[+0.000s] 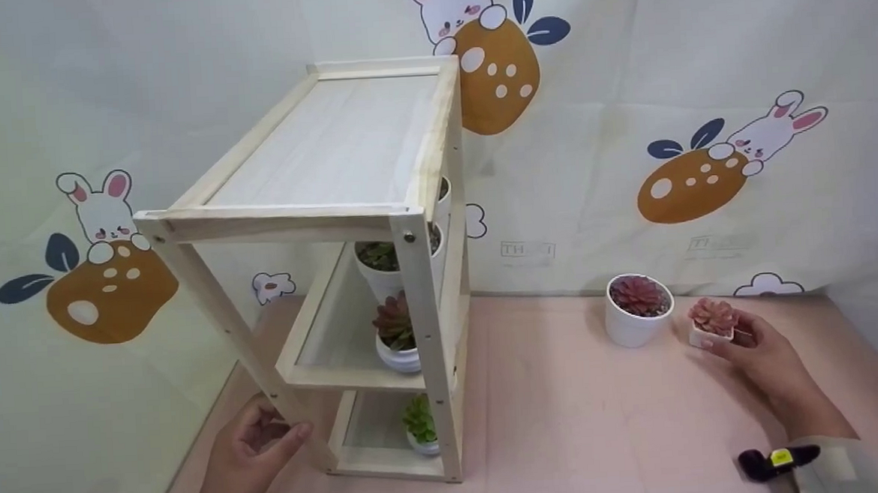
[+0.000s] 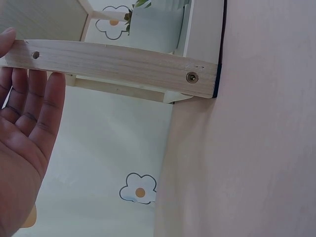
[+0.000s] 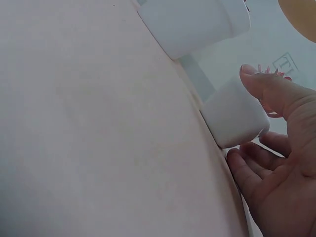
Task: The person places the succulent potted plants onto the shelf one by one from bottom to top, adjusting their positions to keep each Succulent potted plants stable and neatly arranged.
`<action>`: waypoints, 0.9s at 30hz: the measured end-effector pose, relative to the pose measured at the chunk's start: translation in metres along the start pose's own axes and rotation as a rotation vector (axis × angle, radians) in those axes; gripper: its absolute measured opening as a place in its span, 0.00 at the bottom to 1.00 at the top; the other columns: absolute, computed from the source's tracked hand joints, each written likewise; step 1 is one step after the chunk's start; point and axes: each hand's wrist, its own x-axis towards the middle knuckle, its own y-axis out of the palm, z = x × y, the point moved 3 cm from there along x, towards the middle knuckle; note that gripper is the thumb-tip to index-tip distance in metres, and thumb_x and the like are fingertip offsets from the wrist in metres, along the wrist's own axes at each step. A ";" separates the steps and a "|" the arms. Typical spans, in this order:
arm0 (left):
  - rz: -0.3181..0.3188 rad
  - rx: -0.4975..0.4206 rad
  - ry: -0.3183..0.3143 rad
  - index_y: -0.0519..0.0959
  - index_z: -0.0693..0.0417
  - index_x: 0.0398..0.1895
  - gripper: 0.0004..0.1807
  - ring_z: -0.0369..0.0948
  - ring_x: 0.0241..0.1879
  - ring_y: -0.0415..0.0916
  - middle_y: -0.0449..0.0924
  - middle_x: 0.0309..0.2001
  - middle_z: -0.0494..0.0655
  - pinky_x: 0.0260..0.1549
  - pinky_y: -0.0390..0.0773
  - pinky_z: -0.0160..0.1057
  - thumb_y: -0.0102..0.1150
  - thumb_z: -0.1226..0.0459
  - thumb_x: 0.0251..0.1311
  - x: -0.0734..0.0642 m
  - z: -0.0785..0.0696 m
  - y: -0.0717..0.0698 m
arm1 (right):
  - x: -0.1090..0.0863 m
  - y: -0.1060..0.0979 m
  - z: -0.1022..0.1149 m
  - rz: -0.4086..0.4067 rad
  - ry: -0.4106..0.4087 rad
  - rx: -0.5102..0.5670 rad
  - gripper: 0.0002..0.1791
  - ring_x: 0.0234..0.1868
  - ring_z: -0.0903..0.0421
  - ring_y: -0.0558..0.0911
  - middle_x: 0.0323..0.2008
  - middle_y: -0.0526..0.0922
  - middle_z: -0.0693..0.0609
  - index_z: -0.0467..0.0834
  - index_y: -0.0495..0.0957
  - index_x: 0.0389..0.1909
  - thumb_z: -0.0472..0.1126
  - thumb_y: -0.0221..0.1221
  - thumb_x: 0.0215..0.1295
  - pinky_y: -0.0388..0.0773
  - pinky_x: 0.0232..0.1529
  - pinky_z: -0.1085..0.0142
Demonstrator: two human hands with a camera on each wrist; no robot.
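A small pink succulent in a white pot (image 1: 712, 321) stands on the table at the right, my right hand (image 1: 770, 361) holding it by the side. In the right wrist view the thumb lies against the white pot (image 3: 236, 116) while the fingers curl behind it. My left hand (image 1: 243, 459) grips the front left post of a wooden shelf (image 1: 306, 144), low down. The left wrist view has the thumb on one side of that post (image 2: 113, 59) and the fingers on the other. Just left of the small pot is a larger white pot with a dark red succulent (image 1: 639, 304).
Potted plants fill part of the shelf: a reddish succulent (image 1: 397, 331) on the middle board and a green one (image 1: 420, 424) at the bottom. Behind the pink table (image 1: 561, 420) hangs a rabbit-printed cloth (image 1: 580, 66). A black strap (image 1: 777, 460) sits at my right wrist.
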 end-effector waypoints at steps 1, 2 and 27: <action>0.001 -0.004 0.001 0.77 0.57 0.58 0.23 0.34 0.46 0.84 0.84 0.55 0.52 0.47 0.83 0.29 0.73 0.62 0.63 0.000 0.000 0.000 | 0.001 0.000 0.000 0.004 -0.013 0.001 0.66 0.82 0.35 0.52 0.83 0.46 0.36 0.41 0.37 0.84 0.64 0.70 0.62 0.60 0.77 0.44; 0.003 -0.010 0.002 0.77 0.57 0.58 0.23 0.35 0.46 0.84 0.84 0.55 0.52 0.47 0.83 0.29 0.73 0.63 0.63 0.000 -0.001 0.000 | 0.002 0.000 -0.001 0.007 -0.025 -0.001 0.65 0.82 0.36 0.52 0.83 0.46 0.36 0.40 0.37 0.84 0.64 0.69 0.62 0.60 0.78 0.46; -0.008 0.014 0.006 0.77 0.56 0.59 0.24 0.34 0.46 0.83 0.84 0.57 0.52 0.47 0.83 0.29 0.73 0.62 0.63 -0.001 -0.002 0.001 | 0.002 0.004 -0.004 -0.051 -0.101 0.069 0.55 0.65 0.61 0.73 0.78 0.60 0.34 0.36 0.51 0.79 0.57 0.71 0.63 0.76 0.50 0.84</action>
